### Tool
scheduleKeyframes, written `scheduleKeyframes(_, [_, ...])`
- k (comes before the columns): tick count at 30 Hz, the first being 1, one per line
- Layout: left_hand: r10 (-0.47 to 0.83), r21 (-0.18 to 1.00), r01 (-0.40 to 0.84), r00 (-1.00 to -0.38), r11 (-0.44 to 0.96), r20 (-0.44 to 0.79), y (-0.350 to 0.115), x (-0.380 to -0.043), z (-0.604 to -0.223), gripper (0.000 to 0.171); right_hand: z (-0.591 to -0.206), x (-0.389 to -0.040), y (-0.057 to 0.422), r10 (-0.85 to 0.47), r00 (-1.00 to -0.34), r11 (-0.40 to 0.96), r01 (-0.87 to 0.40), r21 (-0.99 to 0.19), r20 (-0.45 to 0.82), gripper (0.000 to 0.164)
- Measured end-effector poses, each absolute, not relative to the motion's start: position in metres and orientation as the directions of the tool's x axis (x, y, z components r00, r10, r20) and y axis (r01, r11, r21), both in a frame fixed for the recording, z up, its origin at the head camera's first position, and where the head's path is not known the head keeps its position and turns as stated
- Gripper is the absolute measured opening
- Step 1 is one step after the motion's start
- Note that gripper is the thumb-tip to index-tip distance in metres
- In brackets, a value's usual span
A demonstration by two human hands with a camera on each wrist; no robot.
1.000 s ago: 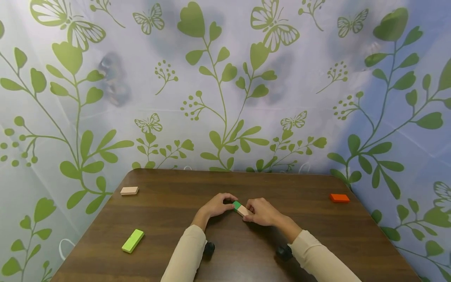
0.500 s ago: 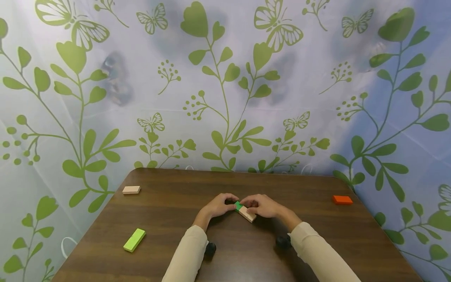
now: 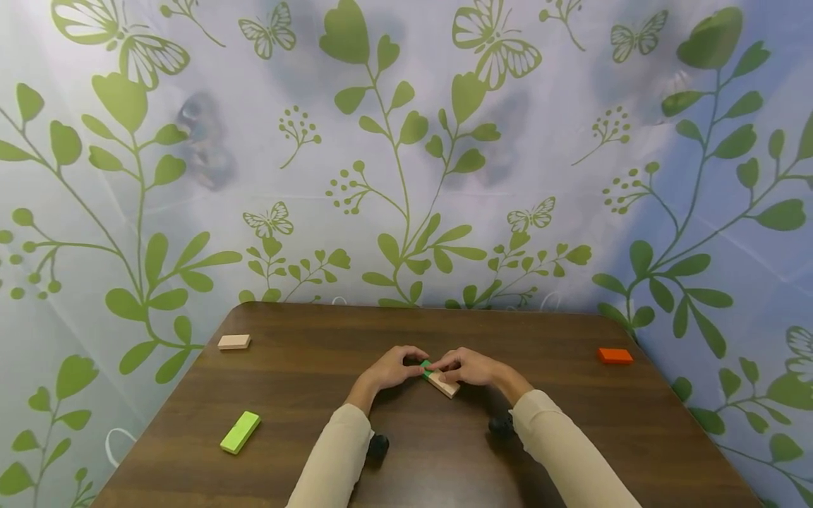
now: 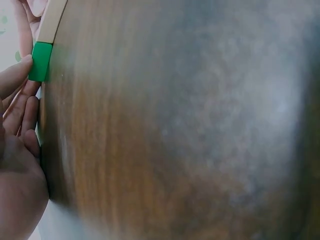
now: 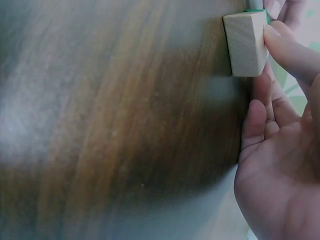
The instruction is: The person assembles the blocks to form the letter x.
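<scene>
Well, backdrop (image 3: 298,190): pale cloth w/ green leaves & butterflies, behind the table.
Table (image 3: 356,324): dark brown, wood-look top; 5 blocks visible on it.
Sleeves (image 3: 333,458): 2, cream, coming in from the near side; black unit (image 3: 377,446) at L wrist, another at R.
R hand (image 3: 475,368): just changed. ~1 sec ago it held the wood block nearer its R end; now the fingers are shifted up to the joint w/ the green block. Prob. means the joint is getting the attention, not the free end. Thumb on wood block, forefinger reaching across to the green; fingers bent about the pair, how firmly can't tell.
L hand (image 3: 390,368): about same spot as before; thumb & fingers pinch green block's outer end, so prob. steadying it.
Lime block (image 3: 241,432): near L, untouched.
Wood block (image 5: 245,45): mid-table, diagonal; under R thumb, near-R end bare.
Orange block (image 3: 615,355): far R, untouched.
Pale block (image 3: 234,342): far L, untouched.
Green block (image 4: 41,61): end-to-end w/ wood block, no gap visible; betw. L thumb & fingers, R forefinger at it.
</scene>
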State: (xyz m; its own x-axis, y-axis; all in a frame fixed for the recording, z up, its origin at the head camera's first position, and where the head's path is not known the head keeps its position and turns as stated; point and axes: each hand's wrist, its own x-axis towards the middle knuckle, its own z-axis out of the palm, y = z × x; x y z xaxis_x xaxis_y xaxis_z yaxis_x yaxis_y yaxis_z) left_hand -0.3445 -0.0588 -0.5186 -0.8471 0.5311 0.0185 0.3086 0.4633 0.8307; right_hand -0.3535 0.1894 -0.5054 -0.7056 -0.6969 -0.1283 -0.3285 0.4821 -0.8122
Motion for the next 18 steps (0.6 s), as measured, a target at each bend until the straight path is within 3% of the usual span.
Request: scheduleKeyframes(18, [0.563, 0.827, 0.325, -0.826, 0.458, 0.013, -0.086, -0.334, -0.507, 0.042, -0.504, -0.355, 0.188, -0.635, -0.752, 0.545, -0.274, -0.792, -0.177, 0.033])
